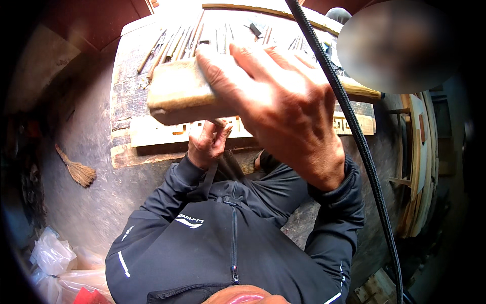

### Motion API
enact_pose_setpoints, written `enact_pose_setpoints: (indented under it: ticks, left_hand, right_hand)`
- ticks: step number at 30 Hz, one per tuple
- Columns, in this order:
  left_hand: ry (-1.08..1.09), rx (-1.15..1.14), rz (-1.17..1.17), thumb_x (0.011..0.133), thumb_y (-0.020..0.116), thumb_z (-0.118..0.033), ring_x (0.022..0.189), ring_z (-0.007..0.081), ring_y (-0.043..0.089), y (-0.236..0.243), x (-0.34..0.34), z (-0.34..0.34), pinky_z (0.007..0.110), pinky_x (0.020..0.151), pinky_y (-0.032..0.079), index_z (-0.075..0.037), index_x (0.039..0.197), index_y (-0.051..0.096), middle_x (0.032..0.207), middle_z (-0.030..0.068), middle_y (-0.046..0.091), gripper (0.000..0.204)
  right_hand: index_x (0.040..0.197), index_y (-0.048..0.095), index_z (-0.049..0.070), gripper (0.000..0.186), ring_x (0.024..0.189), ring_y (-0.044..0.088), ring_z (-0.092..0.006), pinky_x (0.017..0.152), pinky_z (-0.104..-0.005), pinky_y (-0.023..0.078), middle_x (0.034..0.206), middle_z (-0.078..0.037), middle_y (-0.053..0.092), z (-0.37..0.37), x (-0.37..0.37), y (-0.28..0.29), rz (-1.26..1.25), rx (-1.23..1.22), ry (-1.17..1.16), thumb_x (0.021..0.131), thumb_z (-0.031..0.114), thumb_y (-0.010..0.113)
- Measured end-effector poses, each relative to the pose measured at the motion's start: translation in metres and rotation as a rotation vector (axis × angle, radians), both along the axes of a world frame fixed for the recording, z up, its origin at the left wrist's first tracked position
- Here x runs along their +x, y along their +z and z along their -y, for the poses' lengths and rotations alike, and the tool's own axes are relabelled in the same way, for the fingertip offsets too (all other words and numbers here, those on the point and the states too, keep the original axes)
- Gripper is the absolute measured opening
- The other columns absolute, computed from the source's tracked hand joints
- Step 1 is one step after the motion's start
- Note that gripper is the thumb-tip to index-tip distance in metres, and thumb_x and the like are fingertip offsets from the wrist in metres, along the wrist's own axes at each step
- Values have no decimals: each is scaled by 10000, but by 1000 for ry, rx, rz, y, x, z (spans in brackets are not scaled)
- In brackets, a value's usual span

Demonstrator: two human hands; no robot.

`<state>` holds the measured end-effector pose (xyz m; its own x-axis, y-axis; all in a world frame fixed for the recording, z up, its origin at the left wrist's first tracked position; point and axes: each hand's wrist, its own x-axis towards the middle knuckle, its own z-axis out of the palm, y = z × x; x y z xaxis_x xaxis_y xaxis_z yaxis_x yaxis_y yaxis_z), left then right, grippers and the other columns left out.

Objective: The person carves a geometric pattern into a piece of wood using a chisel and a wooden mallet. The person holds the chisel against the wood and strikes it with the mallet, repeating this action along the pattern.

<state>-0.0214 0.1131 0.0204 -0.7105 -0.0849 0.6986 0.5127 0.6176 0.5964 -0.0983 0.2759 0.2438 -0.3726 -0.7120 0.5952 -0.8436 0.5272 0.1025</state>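
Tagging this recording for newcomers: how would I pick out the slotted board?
Find the big, worn workbench. Along its near side, partly hidden by the left hand, lies a long, pale board. Unlike the workbench's patchy surface and the slim tools farther back, it has small slots cut into it.

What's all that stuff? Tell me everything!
Wooden mallet: one, tan, upper middle
Chisel-like tool: one, greyish, below mallet
Workbench: one, brown and whitish, top middle
Slotted wood strip: one, pale, workbench's near side
Slim tools: over ten, brownish, workbench's far side
Hand broom: one, tan, left
Plastic bags: count unclear, whitish, lower left
Unclear item: one, red, bottom left
Braided cable: one, black, right of centre
Wood panels: several, pale and brown, far right
Jacket: one, black, lower middle
Trousers: one pair, dark, centre
Left grip: one, bare, at chisel-like tool
Right grip: one, bare, on mallet
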Motion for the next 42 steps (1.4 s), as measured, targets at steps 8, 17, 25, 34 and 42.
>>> enact_pose_setpoints:
  ticks: [8,17,25,34,42]
  left_hand:
    - [-28,-36,100,999,840,-73,705,350,745,1,4,-1,427,641,579,-18,1150,723,885,163,750,198]
    - [-6,-155,104,951,877,-55,832,349,791,2,1,-3,434,729,612,-27,1074,741,945,142,802,185]
    - [-156,351,243,1040,769,10,902,245,812,-21,6,5,371,821,648,-1,1151,701,1001,148,815,131]
    - [-189,522,303,1056,736,74,1045,205,807,-45,10,5,348,936,670,34,1279,618,1112,147,809,256]
    - [-189,509,347,1060,742,56,1034,188,807,-34,9,3,332,923,670,30,1275,619,1101,147,819,249]
  right_hand:
    - [1477,748,205,741,1033,773,-361,966,-442,648,1201,-159,785,-10,11,-4,21,18,-121,767,28,868]
    - [1443,768,145,712,1005,804,-323,850,-410,665,1177,-159,797,-26,6,2,-20,-29,-65,769,-71,837]
    - [1498,719,118,750,1129,808,-306,960,-379,652,1216,-158,805,-56,2,-19,251,-230,-90,787,-76,855]
    - [1507,682,-13,706,1246,779,-299,1108,-404,606,1337,-202,785,-80,0,-37,343,-350,-40,847,-23,931]
    - [1368,785,84,596,1095,812,-369,956,-415,629,1205,-188,813,-69,-3,-37,300,-396,-58,788,-48,830]
